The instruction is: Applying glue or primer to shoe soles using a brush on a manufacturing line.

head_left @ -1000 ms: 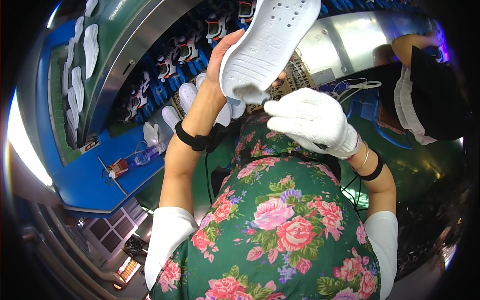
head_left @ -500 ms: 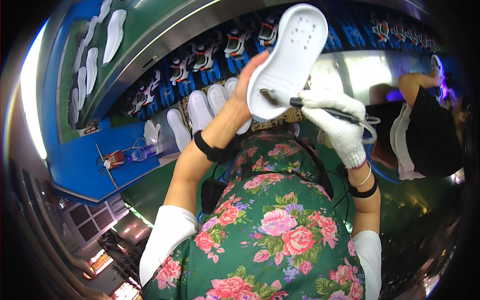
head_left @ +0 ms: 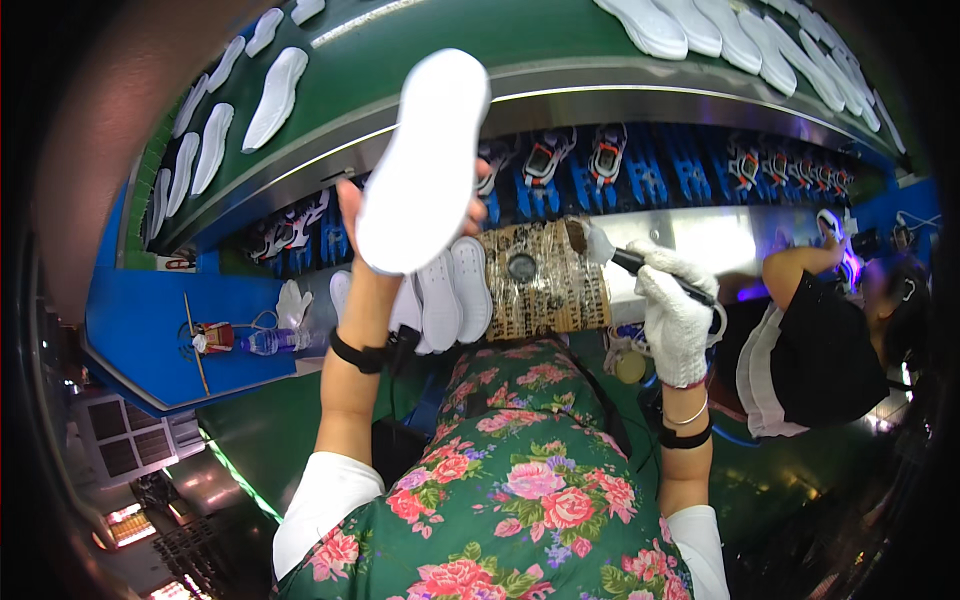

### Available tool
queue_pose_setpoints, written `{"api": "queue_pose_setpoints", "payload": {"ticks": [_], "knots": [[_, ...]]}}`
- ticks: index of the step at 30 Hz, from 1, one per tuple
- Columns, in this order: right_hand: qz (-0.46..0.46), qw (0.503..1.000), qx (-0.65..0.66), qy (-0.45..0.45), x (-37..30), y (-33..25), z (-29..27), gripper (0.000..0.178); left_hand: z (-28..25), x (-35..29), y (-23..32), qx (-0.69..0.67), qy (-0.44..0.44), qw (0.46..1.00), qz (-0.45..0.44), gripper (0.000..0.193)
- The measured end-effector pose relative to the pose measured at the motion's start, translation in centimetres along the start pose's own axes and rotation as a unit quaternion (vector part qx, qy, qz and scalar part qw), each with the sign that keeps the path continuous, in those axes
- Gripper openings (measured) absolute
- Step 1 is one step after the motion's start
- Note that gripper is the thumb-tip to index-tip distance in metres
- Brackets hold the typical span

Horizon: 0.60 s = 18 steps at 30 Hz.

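Observation:
A white shoe sole is raised in front of me toward the conveyor, its surface smooth and bright. My left hand is closed around it from below, with the thumb on one side and fingertips on the other. In a white knitted glove, my right hand grips a black-handled brush with a thin tube at its rear end. The brush's pale head is over the right end of a tape-wrapped block, apart from the sole. Several white soles lie side by side left of that block.
A green conveyor carrying more soles crosses the far side behind a metal rail. Below it, shoe uppers sit on blue racks. A blue table with a plastic bottle stands left. A co-worker is at the right.
The sole has moved left and away from the brush, and its studded inner face no longer shows. My right hand has drawn the brush off the sole and down toward the wrapped block.

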State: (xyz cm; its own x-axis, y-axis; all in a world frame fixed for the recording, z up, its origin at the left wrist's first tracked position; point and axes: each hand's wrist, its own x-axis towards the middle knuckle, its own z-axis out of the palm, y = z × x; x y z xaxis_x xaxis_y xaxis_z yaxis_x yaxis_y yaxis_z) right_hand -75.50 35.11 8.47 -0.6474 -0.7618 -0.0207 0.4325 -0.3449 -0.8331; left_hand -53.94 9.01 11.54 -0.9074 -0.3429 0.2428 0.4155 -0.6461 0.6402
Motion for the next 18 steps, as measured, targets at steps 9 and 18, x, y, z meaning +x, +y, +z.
{"api": "queue_pose_setpoints", "payload": {"ticks": [9,18], "knots": [[0.097,0.994,-0.037,0.040,-1.6,6.5,-2.5,0.018,-3.1,6.7,6.7,-0.474,0.181,0.811,0.291,0.094],[0.102,0.988,-0.062,0.095,-3.9,7.1,-4.6,0.021,2.6,23.9,-8.1,0.593,0.190,0.761,0.179,0.084]]}}
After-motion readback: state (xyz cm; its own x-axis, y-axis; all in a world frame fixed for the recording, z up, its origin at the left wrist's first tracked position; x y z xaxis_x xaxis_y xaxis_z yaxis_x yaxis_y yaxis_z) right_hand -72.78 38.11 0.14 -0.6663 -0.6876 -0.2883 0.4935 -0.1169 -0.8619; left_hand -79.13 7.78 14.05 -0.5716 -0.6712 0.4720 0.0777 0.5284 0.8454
